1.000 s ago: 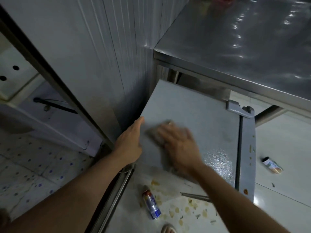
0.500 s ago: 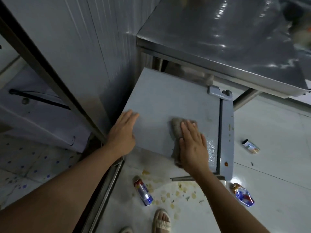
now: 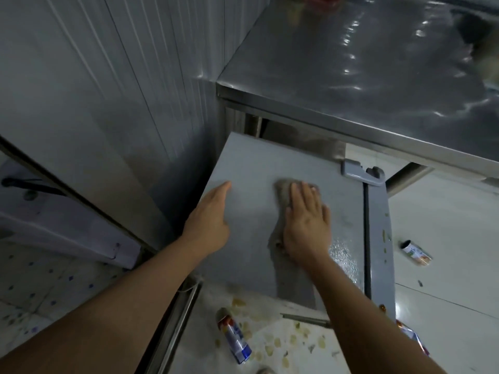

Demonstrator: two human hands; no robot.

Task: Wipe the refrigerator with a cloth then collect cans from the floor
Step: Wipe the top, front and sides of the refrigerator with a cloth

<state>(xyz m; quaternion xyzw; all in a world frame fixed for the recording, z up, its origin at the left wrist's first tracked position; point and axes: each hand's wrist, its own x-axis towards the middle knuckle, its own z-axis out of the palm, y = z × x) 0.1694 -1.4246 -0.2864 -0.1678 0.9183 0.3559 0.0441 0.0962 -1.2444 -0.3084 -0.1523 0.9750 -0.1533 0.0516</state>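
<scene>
A: Where is the cloth?

B: The cloth (image 3: 280,201) lies on top of the small grey refrigerator (image 3: 256,168), toward the hinge side. The right hand (image 3: 306,225) presses flat on it, fingers straight and close together, so only the cloth's left and far edges show.

A: And the other hand?

B: The left hand (image 3: 209,221) rests flat on the refrigerator's left edge, fingers together and extended, holding nothing.

A: Any cans?

B: Three, all lying on their sides on the floor (image 3: 445,265). A red, silver and blue can (image 3: 234,336) lies in front of the refrigerator, among yellowish scraps. A second can (image 3: 413,340), crumpled-looking and half hidden by the right forearm, lies at the refrigerator's front right corner. A third can (image 3: 415,252), pale with a dark top, lies to the refrigerator's right, well apart from it.

A: Whether they hold anything?

B: That cannot be told.

A: What stands behind?

B: A steel table (image 3: 364,76), its top overhanging the refrigerator's rear.
</scene>
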